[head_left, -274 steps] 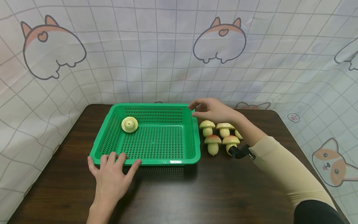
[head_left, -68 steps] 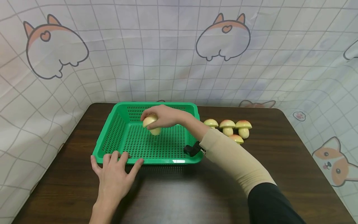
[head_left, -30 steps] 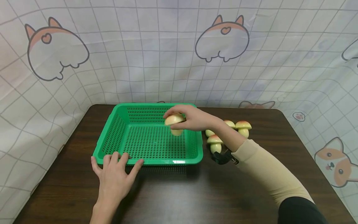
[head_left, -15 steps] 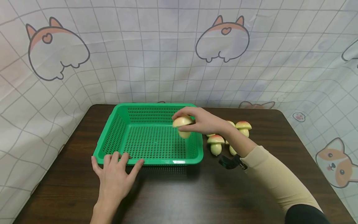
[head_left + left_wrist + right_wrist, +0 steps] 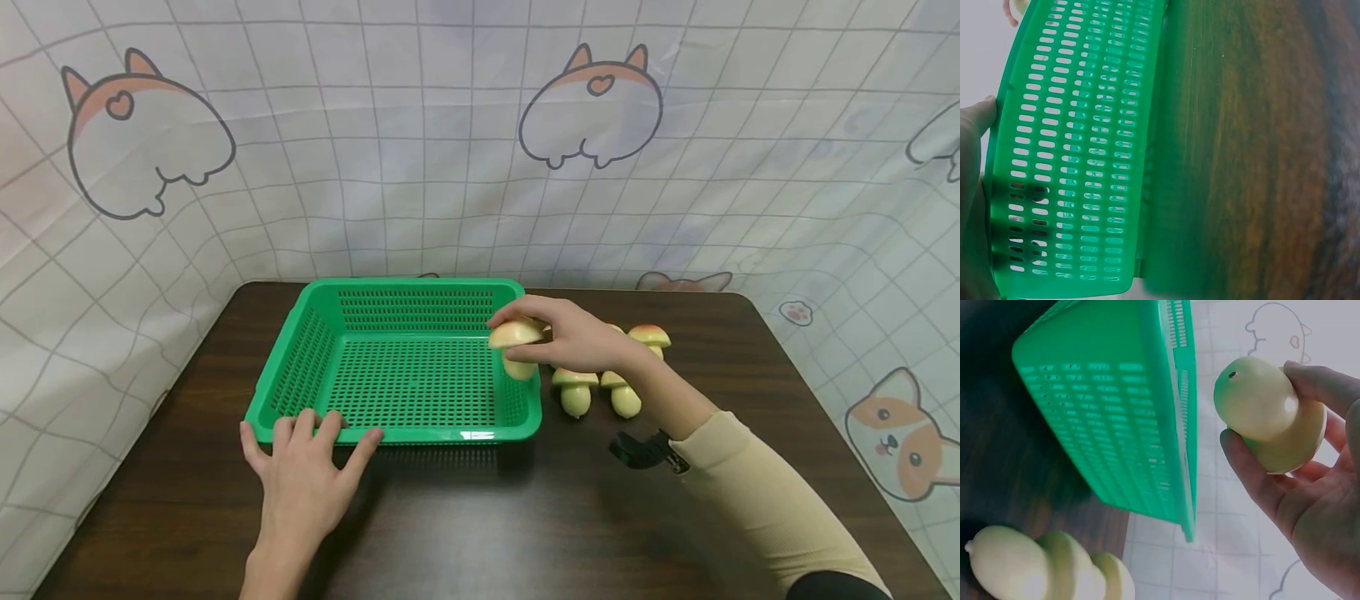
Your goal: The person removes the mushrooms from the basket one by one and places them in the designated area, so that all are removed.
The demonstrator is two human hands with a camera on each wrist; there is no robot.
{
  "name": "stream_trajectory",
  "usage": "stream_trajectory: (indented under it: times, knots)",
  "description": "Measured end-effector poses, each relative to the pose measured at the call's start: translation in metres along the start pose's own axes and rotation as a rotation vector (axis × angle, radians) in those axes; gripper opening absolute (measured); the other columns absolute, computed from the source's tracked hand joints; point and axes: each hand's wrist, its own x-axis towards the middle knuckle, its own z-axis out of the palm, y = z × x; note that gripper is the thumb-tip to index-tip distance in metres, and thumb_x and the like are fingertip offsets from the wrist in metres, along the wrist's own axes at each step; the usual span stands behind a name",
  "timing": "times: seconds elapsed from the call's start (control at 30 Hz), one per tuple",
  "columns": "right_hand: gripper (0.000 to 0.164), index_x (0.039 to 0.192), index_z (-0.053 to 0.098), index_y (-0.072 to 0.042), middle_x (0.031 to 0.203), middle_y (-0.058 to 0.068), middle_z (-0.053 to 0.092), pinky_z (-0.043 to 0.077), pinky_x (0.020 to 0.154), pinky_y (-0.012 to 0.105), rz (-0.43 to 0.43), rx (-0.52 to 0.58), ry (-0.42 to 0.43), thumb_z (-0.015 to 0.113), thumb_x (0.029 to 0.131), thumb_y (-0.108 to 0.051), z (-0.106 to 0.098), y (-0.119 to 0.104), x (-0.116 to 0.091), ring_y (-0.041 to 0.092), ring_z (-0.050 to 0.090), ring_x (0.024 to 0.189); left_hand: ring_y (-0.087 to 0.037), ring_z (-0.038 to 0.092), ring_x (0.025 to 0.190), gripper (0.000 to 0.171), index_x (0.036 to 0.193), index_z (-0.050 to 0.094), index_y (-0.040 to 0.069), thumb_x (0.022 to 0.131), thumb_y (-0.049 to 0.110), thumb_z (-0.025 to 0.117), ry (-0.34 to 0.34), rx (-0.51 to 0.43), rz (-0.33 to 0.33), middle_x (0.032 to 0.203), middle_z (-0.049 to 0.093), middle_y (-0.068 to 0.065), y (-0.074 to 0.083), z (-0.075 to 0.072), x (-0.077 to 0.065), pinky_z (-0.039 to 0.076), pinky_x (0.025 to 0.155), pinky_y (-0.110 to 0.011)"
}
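My right hand (image 5: pixel 581 337) pinches a toy mushroom (image 5: pixel 514 333) over the right rim of the green plastic basket (image 5: pixel 435 435). Its pale cap is up and the rounded stem points down. In the right wrist view the thumb and fingers wrap the mushroom (image 5: pixel 1257 403), beside the basket wall (image 5: pixel 1104 419). My left hand (image 5: pixel 300 483) grips the basket's near rim at the left corner; the left wrist view shows its thumb (image 5: pixel 982 112) at the rim and dark finger shapes through the holes. No mushroom shows inside the basket.
Right of the basket, several more mushrooms stand grouped on the dark wood table (image 5: pixel 480 533), among them a front one (image 5: pixel 576 400), its neighbour (image 5: pixel 626 402) and a red-topped one (image 5: pixel 649 335). My right hand and forearm partly hide the group. A white grid-patterned cloth (image 5: pixel 420 150) hangs behind.
The mushroom that lay in the basket's far left part is now held in my right hand, carried rightward across the basket to its right rim. My left hand stays at the near rim.
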Motion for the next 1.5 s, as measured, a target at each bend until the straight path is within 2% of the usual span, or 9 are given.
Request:
stream_trajectory:
  times: [0.27,0.43,0.63,0.77,1.03,1.17,1.37,1.5]
  knots:
    - [0.038,0.131,0.066,-0.018,0.124,-0.005,0.064,0.052,0.087,0.041,0.052,0.013,0.051,0.077,0.095,-0.024,-0.004,0.007,-0.02,0.017,0.06,0.104,-0.045,0.049,0.1,0.049,0.094,0.067,0.007,0.093,0.056,0.068,0.016,-0.006,0.002,0.093,0.059,-0.014,-0.001,0.001,-0.001,-0.003,0.107,-0.08]
    - [0.039,0.131,0.065,-0.019,0.12,-0.005,0.065,0.053,0.085,0.038,0.092,0.052,0.078,0.077,0.095,-0.026,-0.006,0.014,-0.034,0.017,0.062,0.099,-0.045,0.049,0.1,0.049,0.094,0.067,0.007,0.093,0.056,0.068,0.024,-0.009,0.006,0.093,0.059,-0.013,-0.001,0.002,-0.001,-0.003,0.107,-0.08]
    - [0.037,0.131,0.065,-0.02,0.118,-0.001,0.066,0.054,0.078,0.037,0.079,0.078,0.1,0.076,0.096,-0.021,-0.012,0.022,-0.049,0.021,0.063,0.095,-0.045,0.049,0.099,0.049,0.094,0.067,0.007,0.093,0.056,0.068,0.029,-0.013,0.008,0.092,0.059,-0.012,-0.001,0.002,0.0,-0.003,0.107,-0.079]
    - [0.037,0.131,0.065,-0.024,0.121,0.0,0.064,0.057,0.072,0.037,0.116,0.103,0.114,0.076,0.096,-0.021,-0.014,0.024,-0.059,0.024,0.064,0.095,-0.045,0.049,0.099,0.048,0.094,0.067,0.007,0.092,0.055,0.068,0.032,-0.012,0.01,0.092,0.059,-0.013,-0.001,0.002,0.0,-0.002,0.107,-0.079]
    - [0.04,0.133,0.063,-0.022,0.123,0.001,0.063,0.057,0.078,0.035,0.215,0.093,0.167,0.077,0.095,-0.026,-0.019,0.033,-0.083,0.023,0.064,0.099,-0.045,0.049,0.1,0.05,0.095,0.068,0.006,0.093,0.056,0.068,0.027,-0.009,0.011,0.093,0.059,-0.013,-0.001,0.002,0.0,-0.002,0.107,-0.079]
    - [0.04,0.134,0.063,-0.019,0.121,0.002,0.063,0.057,0.076,0.036,0.218,0.088,0.178,0.076,0.096,-0.024,-0.022,0.04,-0.093,0.025,0.064,0.096,-0.046,0.049,0.1,0.051,0.097,0.068,0.005,0.093,0.056,0.068,0.028,-0.01,0.011,0.094,0.06,-0.014,-0.001,0.001,0.0,-0.003,0.107,-0.079]
    - [0.038,0.134,0.063,-0.019,0.134,0.002,0.059,0.057,0.077,0.035,0.221,0.088,0.202,0.074,0.098,-0.02,-0.026,0.049,-0.109,0.023,0.064,0.1,-0.046,0.048,0.099,0.053,0.098,0.069,0.004,0.093,0.057,0.067,0.017,-0.009,0.006,0.095,0.06,-0.015,-0.001,0.001,-0.001,-0.003,0.107,-0.08]
    - [0.039,0.136,0.06,-0.016,0.126,0.008,0.062,0.056,0.073,0.035,0.269,0.082,0.228,0.071,0.099,-0.02,-0.031,0.052,-0.121,0.023,0.064,0.092,-0.046,0.048,0.1,0.053,0.098,0.069,0.004,0.093,0.057,0.067,0.011,-0.006,0.004,0.096,0.06,-0.015,-0.001,0.001,0.0,-0.002,0.106,-0.08]
